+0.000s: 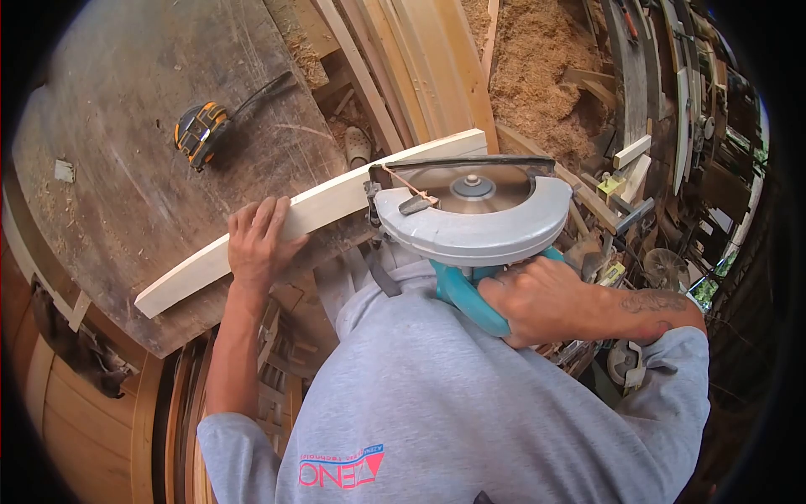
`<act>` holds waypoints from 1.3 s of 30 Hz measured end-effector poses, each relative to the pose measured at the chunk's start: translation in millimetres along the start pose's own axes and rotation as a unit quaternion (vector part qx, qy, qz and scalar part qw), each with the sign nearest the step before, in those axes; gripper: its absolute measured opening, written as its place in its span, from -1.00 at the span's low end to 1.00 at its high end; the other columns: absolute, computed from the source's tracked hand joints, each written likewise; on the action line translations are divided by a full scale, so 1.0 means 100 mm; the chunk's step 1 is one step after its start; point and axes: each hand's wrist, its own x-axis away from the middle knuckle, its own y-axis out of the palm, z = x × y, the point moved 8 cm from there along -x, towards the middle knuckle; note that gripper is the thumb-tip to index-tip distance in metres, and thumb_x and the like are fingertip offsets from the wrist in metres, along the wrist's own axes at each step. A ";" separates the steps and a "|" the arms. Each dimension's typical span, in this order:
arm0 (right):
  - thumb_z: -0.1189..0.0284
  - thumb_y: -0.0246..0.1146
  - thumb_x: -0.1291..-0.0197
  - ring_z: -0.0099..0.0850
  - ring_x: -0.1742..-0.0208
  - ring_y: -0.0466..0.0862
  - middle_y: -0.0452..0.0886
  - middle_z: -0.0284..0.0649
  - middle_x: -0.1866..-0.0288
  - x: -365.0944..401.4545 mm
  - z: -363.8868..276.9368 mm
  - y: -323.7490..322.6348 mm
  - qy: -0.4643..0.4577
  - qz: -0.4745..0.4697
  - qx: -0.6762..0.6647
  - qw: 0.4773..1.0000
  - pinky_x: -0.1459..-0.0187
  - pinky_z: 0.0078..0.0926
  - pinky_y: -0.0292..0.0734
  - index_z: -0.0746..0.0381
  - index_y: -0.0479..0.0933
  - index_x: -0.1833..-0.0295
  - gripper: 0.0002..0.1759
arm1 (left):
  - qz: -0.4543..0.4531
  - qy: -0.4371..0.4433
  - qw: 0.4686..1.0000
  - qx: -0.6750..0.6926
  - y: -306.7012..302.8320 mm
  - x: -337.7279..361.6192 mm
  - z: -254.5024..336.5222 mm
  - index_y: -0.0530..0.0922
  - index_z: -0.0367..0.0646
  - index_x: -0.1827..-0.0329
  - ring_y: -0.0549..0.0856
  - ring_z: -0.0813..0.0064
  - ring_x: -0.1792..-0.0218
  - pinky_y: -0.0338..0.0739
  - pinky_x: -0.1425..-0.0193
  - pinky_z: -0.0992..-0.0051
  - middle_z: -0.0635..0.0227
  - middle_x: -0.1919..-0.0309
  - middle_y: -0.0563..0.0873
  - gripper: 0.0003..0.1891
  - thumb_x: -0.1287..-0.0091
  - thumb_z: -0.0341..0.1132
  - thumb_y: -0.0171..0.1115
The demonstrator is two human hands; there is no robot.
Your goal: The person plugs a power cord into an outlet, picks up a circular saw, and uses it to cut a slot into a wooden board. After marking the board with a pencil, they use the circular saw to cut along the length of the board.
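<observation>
A pale wooden board (323,206) lies slanted across the front edge of the brown worktable (109,109), its right end past the table's edge. My left hand (259,239) is on the board left of its middle, fingers over the top and thumb at the near side. My right hand (537,298) is wrapped round the teal handle of a circular saw (478,227). The saw's grey guard and round blade show, the blade blurred. Its left end meets the board, and the board's right part passes behind it.
A yellow and black tool (200,134) with a dark cord sits on the worktable. Long planks (428,67) lean beyond it. Sawdust (537,76) is heaped at the back right. Wood offcuts (632,151) and clutter fill the right side. A shoe (358,144) shows below the planks.
</observation>
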 end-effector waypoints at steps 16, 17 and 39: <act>0.43 0.29 -0.02 0.04 0.47 0.74 0.68 0.10 0.49 -0.02 0.00 0.00 -0.004 -0.007 -0.004 1.000 0.38 -0.02 0.65 0.37 0.54 0.20 -0.74 | 0.006 0.001 1.000 -0.009 0.00 0.01 0.00 0.61 -0.03 -0.24 0.61 0.26 -0.05 0.47 -0.15 0.22 0.41 -0.10 0.64 -0.15 0.30 -0.17 0.67; 0.43 0.29 -0.02 0.04 0.47 0.74 0.68 0.10 0.49 -0.02 0.00 0.00 -0.004 -0.007 -0.005 1.000 0.38 -0.02 0.65 0.37 0.54 0.20 -0.74 | 0.006 0.002 1.000 -0.011 -0.01 0.00 0.00 0.61 -0.03 -0.24 0.61 0.26 -0.05 0.47 -0.15 0.22 0.41 -0.10 0.64 -0.15 0.30 -0.16 0.67; 0.45 0.26 -0.02 0.02 0.51 0.73 0.67 0.11 0.52 -0.02 0.04 -0.02 -0.015 0.006 -0.016 1.000 0.41 -0.02 0.63 0.36 0.53 0.23 -0.78 | -0.003 0.005 1.000 -0.015 0.00 0.00 0.00 0.60 -0.04 -0.24 0.61 0.27 -0.03 0.46 -0.13 0.23 0.41 -0.09 0.64 -0.15 0.29 -0.13 0.65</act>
